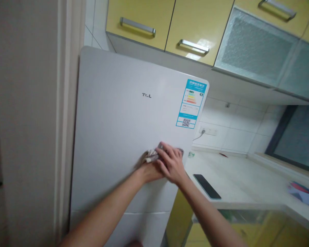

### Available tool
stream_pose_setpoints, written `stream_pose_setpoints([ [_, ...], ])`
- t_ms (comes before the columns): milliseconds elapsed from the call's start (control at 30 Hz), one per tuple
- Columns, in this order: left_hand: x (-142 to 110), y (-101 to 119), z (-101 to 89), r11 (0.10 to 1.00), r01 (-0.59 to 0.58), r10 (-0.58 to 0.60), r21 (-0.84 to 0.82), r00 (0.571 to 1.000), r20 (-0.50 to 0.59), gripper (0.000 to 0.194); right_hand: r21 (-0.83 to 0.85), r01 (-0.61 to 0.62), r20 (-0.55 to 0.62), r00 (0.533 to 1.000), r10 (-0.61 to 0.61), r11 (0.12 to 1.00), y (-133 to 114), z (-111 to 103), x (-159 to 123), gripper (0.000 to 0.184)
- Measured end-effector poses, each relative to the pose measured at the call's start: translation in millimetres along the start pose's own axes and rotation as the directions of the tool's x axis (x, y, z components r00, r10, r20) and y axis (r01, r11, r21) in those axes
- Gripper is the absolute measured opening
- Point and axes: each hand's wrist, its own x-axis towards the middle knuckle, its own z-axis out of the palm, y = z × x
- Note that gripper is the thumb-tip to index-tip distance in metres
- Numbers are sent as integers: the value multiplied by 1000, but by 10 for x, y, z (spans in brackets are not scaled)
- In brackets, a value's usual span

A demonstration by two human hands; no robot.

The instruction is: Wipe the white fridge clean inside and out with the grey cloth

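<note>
A white fridge door (118,116) fills the middle of the view, with a grey logo and a blue energy label (191,103) near its upper right corner. Both my hands press a crumpled grey-brown cloth (151,155) against the door's lower right part. My right hand (171,163) lies on top with its fingers spread flat over the cloth and over my left hand (149,171). My left hand is mostly covered, and its fingers seem bunched in the cloth.
Yellow wall cupboards (170,20) with metal handles hang above the fridge. A pale wall (28,120) stands close on the left. To the right, a light counter (242,185) carries a dark phone (207,186) and coloured packets (304,193). A wall socket (208,131) sits behind.
</note>
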Motion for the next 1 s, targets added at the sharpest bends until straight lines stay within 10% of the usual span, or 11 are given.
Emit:
stream_pose_setpoints([
  [100, -837, 269, 145, 998, -49, 51, 28, 997, -60, 23, -34, 50, -39, 998, -51, 998, -429, 426, -852, 51],
  [233, -1888, 561, 309, 992, 103, -94, 71, 989, -113, 25, -52, 54, -8, 998, -54, 997, -868, 924, -1261, 63],
  [333, -2549, 756, 458, 871, 490, -470, 31, 851, -233, 60, -48, -40, -50, 998, 38, 998, -1109, 1203, -1275, 75],
  [400, -2887, 808, 488, 591, 806, -768, -7, 560, -311, 77, -71, -65, -85, 995, 59, 995, -1198, 1316, -1269, 74],
  [500, -3234, 715, 407, 8, 987, -973, -158, -29, -228, 105, -150, -61, -95, 994, 47, 987, -1254, 1359, -1257, 69],
  [600, -3483, 507, 340, -300, 884, -953, -359, -291, 80, 110, -215, -80, -103, 993, 59, 973, -1273, 1310, -1211, 64],
  [767, -3777, 348, 417, -560, 755, -824, -342, -466, 320, 95, -206, -220, -150, 970, 191, 954, -1355, 1282, -1118, 74],
  [1000, -3759, 393, 323, -472, 833, -875, -288, -401, 272, 81, -63, -69, -50, 997, 65, 996, -1544, 1342, -1081, 80],
])
